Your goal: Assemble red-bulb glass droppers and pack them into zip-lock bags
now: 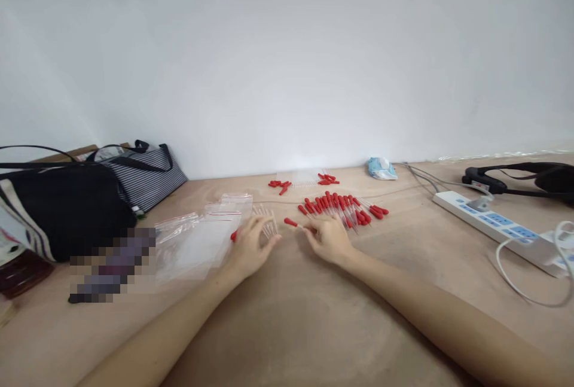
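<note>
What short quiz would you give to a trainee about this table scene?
1. True or false: the big pile of droppers lies just beyond the right hand.
2. What lies directly to the left of the left hand? A. clear bags B. a laptop C. a plate
3. Fill in: the bulbs of the droppers are ____ in colour.
Key: 1 true; 2 A; 3 red.
</note>
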The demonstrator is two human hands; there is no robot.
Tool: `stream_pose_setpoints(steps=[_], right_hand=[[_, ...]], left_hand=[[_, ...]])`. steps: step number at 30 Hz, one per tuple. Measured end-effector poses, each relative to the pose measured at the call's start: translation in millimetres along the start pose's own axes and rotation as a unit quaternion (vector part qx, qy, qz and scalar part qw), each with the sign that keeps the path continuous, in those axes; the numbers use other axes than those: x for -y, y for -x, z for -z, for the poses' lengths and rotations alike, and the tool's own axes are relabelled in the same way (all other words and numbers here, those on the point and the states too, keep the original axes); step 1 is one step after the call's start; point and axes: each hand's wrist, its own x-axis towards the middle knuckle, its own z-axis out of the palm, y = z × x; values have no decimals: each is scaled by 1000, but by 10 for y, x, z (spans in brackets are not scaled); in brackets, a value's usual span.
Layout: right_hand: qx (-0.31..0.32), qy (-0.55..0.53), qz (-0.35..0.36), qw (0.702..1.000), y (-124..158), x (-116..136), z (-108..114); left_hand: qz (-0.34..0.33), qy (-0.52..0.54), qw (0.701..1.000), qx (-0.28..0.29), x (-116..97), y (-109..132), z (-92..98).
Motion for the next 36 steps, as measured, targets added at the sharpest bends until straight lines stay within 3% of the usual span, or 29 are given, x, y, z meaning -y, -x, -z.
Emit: stream_pose_setpoints(steps=[2,5,9,16,20,24,28,32,36], right_hand=[[-23,50,-35,998,-158,11,-91],[-9,126,-46,991,-361,16,-239],[14,170,-46,984,-454,-3,-341],[36,193,-84,977,-423,115,-299],[24,134,-111,984,-531,363,-365],[77,87,-185,976,-696,554,-494],[103,91,-201,970,-782,605,-544],[92,100,-182,974,-650,502,-458],[41,18,-91,995,-263,144,-269]], left_hand=[[90,-66,994,-2,200,-82,89],[192,-99,974,68,484,-176,224],[236,-94,959,125,682,-213,325],[268,-84,946,162,701,-179,316],[260,-97,951,135,689,-181,305],[215,-102,967,85,619,-197,285],[152,-74,985,19,429,-165,190],[49,8,999,-21,171,-45,45],[-15,52,998,32,-20,106,-67]])
